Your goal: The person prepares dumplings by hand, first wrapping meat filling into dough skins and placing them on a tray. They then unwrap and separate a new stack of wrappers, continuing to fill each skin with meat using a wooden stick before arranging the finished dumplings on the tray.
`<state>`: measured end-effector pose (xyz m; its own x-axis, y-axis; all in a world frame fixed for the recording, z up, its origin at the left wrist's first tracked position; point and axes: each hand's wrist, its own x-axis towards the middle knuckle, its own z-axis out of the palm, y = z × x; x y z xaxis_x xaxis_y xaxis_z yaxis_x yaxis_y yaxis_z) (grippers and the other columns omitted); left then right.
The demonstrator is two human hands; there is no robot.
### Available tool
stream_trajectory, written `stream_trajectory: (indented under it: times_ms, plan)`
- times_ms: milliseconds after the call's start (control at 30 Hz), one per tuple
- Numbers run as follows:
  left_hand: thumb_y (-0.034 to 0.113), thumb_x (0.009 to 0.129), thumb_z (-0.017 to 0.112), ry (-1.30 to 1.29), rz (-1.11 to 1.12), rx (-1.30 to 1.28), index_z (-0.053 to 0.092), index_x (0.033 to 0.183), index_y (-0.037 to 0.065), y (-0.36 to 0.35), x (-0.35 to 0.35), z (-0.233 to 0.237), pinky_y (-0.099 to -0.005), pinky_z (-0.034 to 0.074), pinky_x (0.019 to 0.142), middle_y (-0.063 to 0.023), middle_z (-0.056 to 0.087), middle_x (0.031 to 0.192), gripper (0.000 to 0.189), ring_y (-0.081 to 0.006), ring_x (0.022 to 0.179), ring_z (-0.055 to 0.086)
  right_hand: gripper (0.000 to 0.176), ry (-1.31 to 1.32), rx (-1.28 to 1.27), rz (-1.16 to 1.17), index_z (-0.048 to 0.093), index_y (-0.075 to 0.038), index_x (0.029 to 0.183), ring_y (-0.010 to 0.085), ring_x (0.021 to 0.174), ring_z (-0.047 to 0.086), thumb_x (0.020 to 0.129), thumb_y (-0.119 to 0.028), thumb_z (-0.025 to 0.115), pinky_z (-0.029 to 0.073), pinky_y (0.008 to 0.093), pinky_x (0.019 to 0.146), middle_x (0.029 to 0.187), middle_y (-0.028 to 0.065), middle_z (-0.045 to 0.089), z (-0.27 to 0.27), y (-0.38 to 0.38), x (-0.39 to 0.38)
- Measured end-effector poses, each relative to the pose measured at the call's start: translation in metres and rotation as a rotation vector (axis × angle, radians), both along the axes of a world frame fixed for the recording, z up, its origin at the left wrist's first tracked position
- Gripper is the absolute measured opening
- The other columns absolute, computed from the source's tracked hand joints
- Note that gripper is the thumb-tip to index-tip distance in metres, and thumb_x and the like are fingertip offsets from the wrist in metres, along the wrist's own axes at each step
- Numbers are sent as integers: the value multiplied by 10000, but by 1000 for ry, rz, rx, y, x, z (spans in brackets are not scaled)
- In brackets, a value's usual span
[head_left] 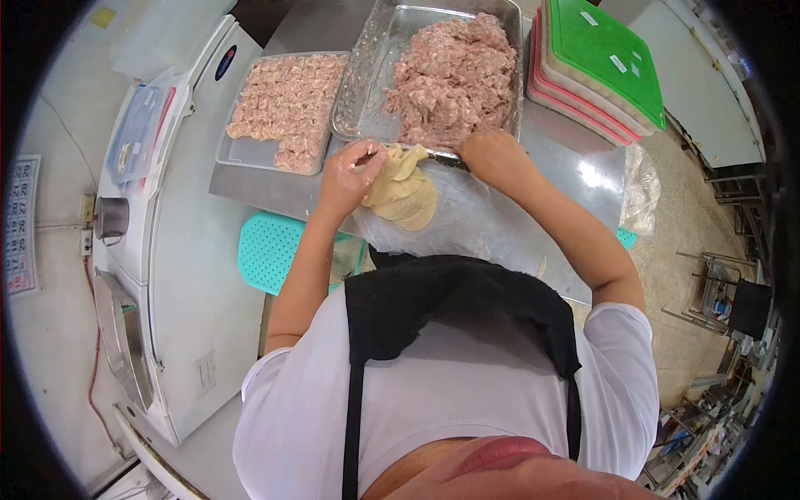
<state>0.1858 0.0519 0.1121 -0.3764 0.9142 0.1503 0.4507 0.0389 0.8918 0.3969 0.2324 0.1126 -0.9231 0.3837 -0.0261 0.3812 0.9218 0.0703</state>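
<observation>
My left hand [353,173] is curled closed, thumb and fingers forming a ring, beside a loose stack of round, pale yellow dough wrappers [404,202]. What it holds, if anything, I cannot make out. At the near rim of a metal tray [367,100] is my right hand [493,158], its back toward me and its fingers bent under, mostly hidden. A large mound of ground meat [458,75] fills the tray's right part. To the left, a shallow plastic tray [223,152] carries rows of small filled dumplings [287,104].
Stacked trays with a green lid [596,58] stand at the back right of the metal table [575,175]. Plastic sheeting [454,229] lies under the wrappers. A turquoise perforated basket [268,250] sits below the table's left edge, near a white freezer [204,275].
</observation>
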Motion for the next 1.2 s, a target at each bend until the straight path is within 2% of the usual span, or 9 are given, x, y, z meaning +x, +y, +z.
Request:
stream_trajectory:
  times_ms: [67,233,367,433,767,867,933,1033,1200]
  plan:
    - [139,879,626,58,28,28,647,901,1,-2,-7,-3,-253,466,669,-55,639,795,141,-100,727,578,192,-22,31,-5,685,-30,714,318,701,683,784,-157,560,541,434,623,728,172,672,26,-5,0]
    - [173,883,626,-763,120,-10,635,894,7,3,-23,-23,-263,473,684,-31,616,789,167,-110,729,565,204,49,154,-84,683,-36,695,303,672,682,779,-182,568,544,437,599,690,164,665,13,29,-25]
    - [186,886,623,-233,-37,-64,618,966,12,4,-53,-38,-266,483,736,-28,616,884,192,-120,806,585,218,-22,96,11,696,-51,720,308,664,680,771,-240,599,545,435,591,703,158,670,-6,-6,-38]
    - [174,912,591,-1042,-24,119,574,1074,13,1,-57,-26,-288,503,778,-52,610,992,229,-142,897,600,239,-35,31,-117,708,-75,735,314,677,684,802,-273,594,546,437,594,703,146,674,25,-9,-33]
    - [136,928,585,-1464,-141,50,551,1158,16,9,-94,-12,-320,515,840,-85,617,1080,262,-176,954,616,392,158,-485,-367,691,-49,850,378,763,637,934,-390,517,497,462,709,790,194,653,17,-38,-43]
    - [170,929,581,-1203,-226,-14,613,1096,25,18,-84,-16,-340,509,849,-91,647,1068,224,-192,948,625,345,378,-607,-478,692,-57,889,372,792,635,918,-372,553,492,462,692,824,192,657,30,-39,-39]
    - [158,910,580,-139,-542,229,654,1041,2,20,-75,-13,-344,525,820,-96,670,1009,217,-214,966,639,304,384,-373,-493,702,-95,927,344,786,640,905,-369,572,497,449,666,830,163,653,43,-36,-36]
    - [151,887,592,381,-664,365,684,985,10,27,-64,-30,-330,514,759,-102,677,909,195,-219,888,647,276,226,-48,-344,688,-113,994,307,734,631,893,-350,590,490,418,624,794,112,621,52,-20,-31]
    - [166,869,616,93,-413,105,669,926,18,17,-65,-3,-308,493,692,-112,660,867,167,-204,771,631,159,68,246,-144,657,-74,700,234,771,655,793,-175,578,530,372,606,762,90,617,15,-26,-15]
